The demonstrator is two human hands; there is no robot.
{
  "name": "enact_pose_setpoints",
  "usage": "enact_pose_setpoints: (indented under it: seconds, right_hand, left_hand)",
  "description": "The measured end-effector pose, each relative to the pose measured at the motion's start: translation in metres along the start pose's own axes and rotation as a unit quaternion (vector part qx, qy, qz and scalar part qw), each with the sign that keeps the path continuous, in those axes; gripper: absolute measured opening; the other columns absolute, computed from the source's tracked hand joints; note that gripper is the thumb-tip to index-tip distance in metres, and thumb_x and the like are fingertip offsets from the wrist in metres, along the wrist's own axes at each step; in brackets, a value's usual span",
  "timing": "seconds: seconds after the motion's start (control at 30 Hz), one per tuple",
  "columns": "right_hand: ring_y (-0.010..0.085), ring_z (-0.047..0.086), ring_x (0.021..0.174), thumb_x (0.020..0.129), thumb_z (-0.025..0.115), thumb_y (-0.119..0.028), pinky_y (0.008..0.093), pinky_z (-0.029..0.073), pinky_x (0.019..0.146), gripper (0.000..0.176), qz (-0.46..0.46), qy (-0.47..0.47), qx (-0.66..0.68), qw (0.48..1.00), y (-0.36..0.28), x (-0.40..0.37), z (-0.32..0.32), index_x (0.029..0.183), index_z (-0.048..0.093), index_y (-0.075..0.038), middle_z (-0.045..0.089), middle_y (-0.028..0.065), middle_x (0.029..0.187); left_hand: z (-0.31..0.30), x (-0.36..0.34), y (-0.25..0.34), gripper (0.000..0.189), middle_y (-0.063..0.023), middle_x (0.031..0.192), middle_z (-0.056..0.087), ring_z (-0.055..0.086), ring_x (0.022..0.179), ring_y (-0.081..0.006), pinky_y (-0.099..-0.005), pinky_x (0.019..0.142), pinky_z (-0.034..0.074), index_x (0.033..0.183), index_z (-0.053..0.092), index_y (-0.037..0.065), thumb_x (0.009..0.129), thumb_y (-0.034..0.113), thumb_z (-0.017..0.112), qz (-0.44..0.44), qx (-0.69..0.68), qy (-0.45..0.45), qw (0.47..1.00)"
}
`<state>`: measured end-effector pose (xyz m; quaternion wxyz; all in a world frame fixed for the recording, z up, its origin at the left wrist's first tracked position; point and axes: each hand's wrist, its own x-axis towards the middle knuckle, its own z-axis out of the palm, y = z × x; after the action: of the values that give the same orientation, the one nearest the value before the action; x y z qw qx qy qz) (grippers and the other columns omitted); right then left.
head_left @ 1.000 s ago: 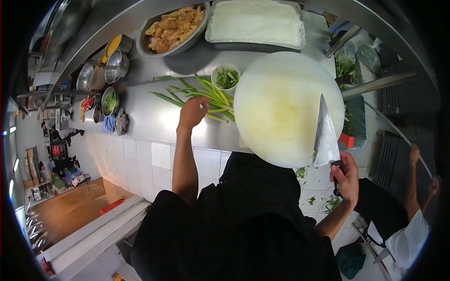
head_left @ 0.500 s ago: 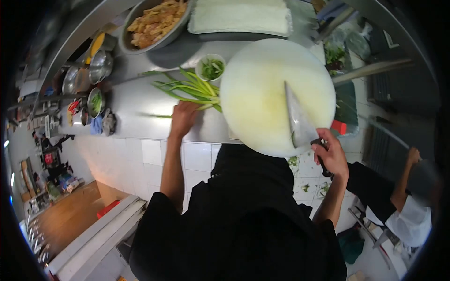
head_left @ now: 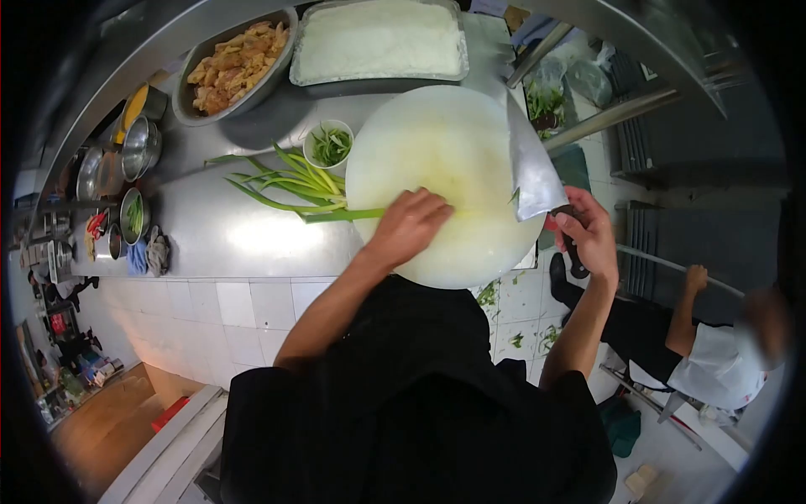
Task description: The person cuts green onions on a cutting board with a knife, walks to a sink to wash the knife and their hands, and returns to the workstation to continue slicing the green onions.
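My left hand [head_left: 413, 225] is over the round white cutting board [head_left: 437, 151], its fingers closed on a green onion [head_left: 340, 216] whose leaves stretch left past the board's edge. My right hand [head_left: 588, 235] grips the dark handle of a wide knife [head_left: 537, 181] at the board's right edge. The blade points away from me, and a bit of green clings to it. More green onions [head_left: 311, 181] lie on the steel counter left of the board. Behind them stands a white bowl [head_left: 328, 144] of cut greens.
A metal bowl of raw meat [head_left: 239, 67] and a tray of white content [head_left: 382, 40] stand at the back. Small metal bowls [head_left: 141, 149] are at the left. Metal bars [head_left: 609, 120] cross at the right. A person in white [head_left: 718, 365] is at the far right.
My left hand has moved right from the counter onto the board, bringing a green onion along. The knife has shifted from the board's surface to its right edge. The view has shifted too.
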<state>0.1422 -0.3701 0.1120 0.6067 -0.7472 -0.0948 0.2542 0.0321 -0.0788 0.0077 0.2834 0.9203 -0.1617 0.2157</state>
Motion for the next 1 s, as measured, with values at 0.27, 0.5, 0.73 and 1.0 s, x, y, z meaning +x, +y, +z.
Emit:
enact_pose_setpoints:
  seconds: [0.27, 0.5, 0.73, 1.0]
  right_hand:
    - [0.0099, 0.057, 0.058, 0.091, 0.062, 0.000, 0.0257, 0.044, 0.048, 0.037, -0.055, -0.018, -0.058, 0.997, -0.035, 0.052, 0.067, 0.126, 0.050, 0.004, 0.062, 0.0119, 0.101]
    - [0.0133, 0.059, 0.056, 0.090, 0.062, -0.005, 0.0291, 0.047, 0.049, 0.035, -0.090, -0.136, -0.075, 0.984, -0.035, 0.136, 0.181, 0.122, 0.053, 0.004, 0.064, 0.0117, 0.090]
    - [0.0147, 0.059, 0.057, 0.089, 0.064, -0.008, 0.0313, 0.049, 0.054, 0.039, -0.091, -0.129, -0.138, 0.978, -0.037, 0.161, 0.202, 0.125, 0.052, 0.003, 0.065, 0.0117, 0.091]
    - [0.0082, 0.054, 0.055, 0.088, 0.063, -0.001, 0.0248, 0.041, 0.046, 0.035, -0.042, 0.007, -0.112, 0.993, -0.017, 0.074, 0.061, 0.123, 0.056, 0.001, 0.064, 0.0076, 0.092]
  left_hand:
    - [-0.037, 0.034, 0.025, 0.067, -0.0134, 0.154, 0.034, 0.033, 0.136, -0.0400, -0.0554, 0.106, 0.031, 0.142, 0.050, 0.015, 0.082, 0.036, 0.072, -0.080, 0.051, 0.025, 0.995]
    - [-0.060, -0.002, -0.059, 0.072, -0.0149, 0.160, 0.022, 0.023, 0.141, -0.0447, -0.0634, 0.109, 0.022, 0.146, 0.043, 0.013, 0.086, 0.044, 0.065, -0.207, 0.139, 0.069, 0.966]
    - [-0.097, -0.045, -0.086, 0.057, -0.0137, 0.162, 0.018, 0.016, 0.146, -0.0431, -0.0590, 0.115, 0.018, 0.137, 0.055, 0.007, 0.100, 0.049, 0.043, -0.354, 0.128, 0.005, 0.926]
    - [-0.114, -0.050, -0.071, 0.025, -0.0138, 0.125, 0.060, 0.055, 0.112, -0.0286, -0.0358, 0.096, 0.043, 0.117, 0.065, 0.001, 0.093, 0.004, 0.058, -0.284, -0.028, 0.222, 0.932]
